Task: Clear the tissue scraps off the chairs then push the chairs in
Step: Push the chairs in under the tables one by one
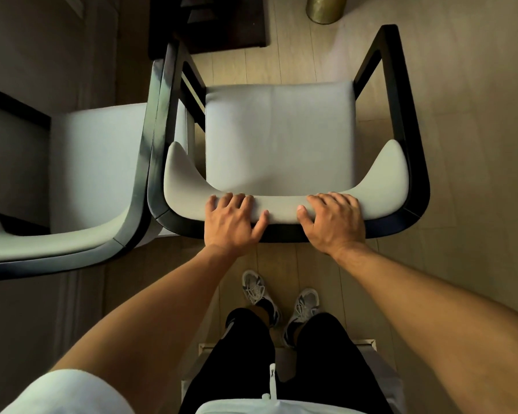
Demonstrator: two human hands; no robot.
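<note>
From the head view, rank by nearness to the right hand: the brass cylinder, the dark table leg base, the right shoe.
From the right hand:
1. Right shoe, just below, on the floor.
2. Brass cylinder, top edge, right of centre.
3. Dark table leg base, top, further left.

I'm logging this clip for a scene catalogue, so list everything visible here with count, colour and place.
armchair: one, grey upholstery on a black frame, centre, seat bare, both hands on its backrest top
second armchair: one, same grey and black, at left, its frame right beside the first, partly cut off by the picture edge
dark table: one, dark brown, top centre, beyond the chairs
cylindrical container: one, gold-coloured, top right on the floor
floor: pale wood planks
sneakers: two, grey and white, bottom centre
trousers: black, bottom centre
left hand: fingers curled over the backrest
right hand: fingers curled over the backrest
</note>
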